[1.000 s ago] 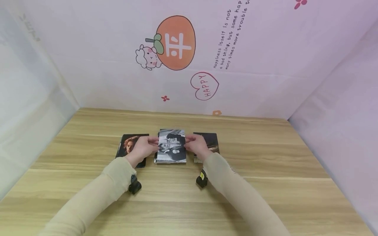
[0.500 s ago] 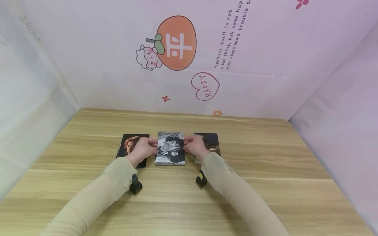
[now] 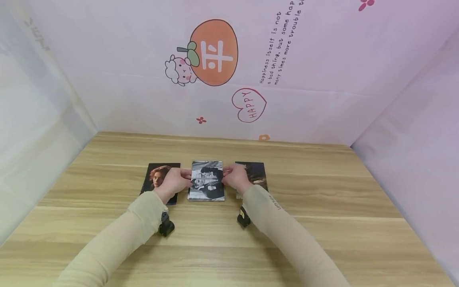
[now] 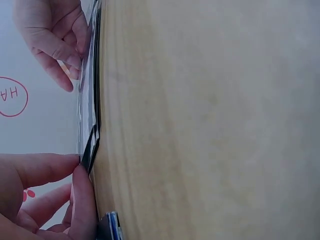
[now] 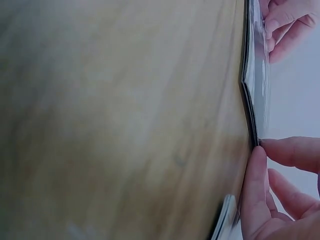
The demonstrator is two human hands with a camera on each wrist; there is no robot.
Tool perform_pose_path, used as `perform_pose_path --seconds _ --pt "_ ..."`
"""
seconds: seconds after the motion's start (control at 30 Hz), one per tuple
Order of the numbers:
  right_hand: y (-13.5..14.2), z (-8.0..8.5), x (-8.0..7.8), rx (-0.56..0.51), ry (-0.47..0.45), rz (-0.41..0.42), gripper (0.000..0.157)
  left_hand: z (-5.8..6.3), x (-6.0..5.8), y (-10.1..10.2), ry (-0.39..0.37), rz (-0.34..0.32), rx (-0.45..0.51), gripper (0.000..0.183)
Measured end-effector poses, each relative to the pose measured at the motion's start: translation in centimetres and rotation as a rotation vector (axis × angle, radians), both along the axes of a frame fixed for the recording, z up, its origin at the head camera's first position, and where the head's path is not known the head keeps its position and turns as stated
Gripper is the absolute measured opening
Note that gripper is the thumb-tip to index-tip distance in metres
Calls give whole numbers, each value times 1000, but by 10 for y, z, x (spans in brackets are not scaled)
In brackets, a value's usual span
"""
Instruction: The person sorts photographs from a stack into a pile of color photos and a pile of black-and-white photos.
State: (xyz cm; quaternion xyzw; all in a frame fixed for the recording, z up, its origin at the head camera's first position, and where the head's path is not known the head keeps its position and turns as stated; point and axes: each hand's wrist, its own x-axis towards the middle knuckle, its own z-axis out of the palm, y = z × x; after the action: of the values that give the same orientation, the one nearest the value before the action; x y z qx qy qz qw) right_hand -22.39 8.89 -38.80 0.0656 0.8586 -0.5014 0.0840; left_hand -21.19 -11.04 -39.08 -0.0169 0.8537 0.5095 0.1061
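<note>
A small stack of photo cards point(image 3: 208, 189) lies at the middle of the table, a black-and-white picture of two figures on top. My left hand point(image 3: 173, 182) pinches its left edge between thumb and fingers, and my right hand point(image 3: 236, 178) pinches the right edge. Seen side-on in the left wrist view, the stack point(image 4: 96, 75) is several layers thick, with its edge bent where the left thumb point(image 4: 82, 200) and forefinger meet. In the right wrist view the right thumb point(image 5: 255, 185) and forefinger grip a corner of the layered stack point(image 5: 248, 95).
Left of the middle stack lies a dark picture stack point(image 3: 156, 175) showing a red-haired figure, partly under my left hand. Another dark picture stack point(image 3: 257, 173) lies on the right, partly behind my right hand. The wood-grain table point(image 3: 211, 251) meets a printed backdrop point(image 3: 305, 107) behind.
The black-and-white card has come down and slightly toward me, onto the cards beneath, whose edges it now nearly matches. Both hands have kept their hold and barely moved since half a second ago.
</note>
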Motion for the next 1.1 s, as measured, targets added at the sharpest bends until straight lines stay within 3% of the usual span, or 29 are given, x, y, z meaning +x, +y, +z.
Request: perform_pose_path --seconds 0.57,0.7,0.97,1.1 --pt "3 10 5 5 -13 32 40 3 2 1 -5 9 -47 38" --pt "7 15 7 -38 -24 56 43 6 5 1 -6 6 -32 39" --pt "19 28 15 -85 -6 109 43 20 11 6 9 -60 -12 45" --pt "26 31 18 -99 -19 96 44 24 15 13 35 -87 3 47"
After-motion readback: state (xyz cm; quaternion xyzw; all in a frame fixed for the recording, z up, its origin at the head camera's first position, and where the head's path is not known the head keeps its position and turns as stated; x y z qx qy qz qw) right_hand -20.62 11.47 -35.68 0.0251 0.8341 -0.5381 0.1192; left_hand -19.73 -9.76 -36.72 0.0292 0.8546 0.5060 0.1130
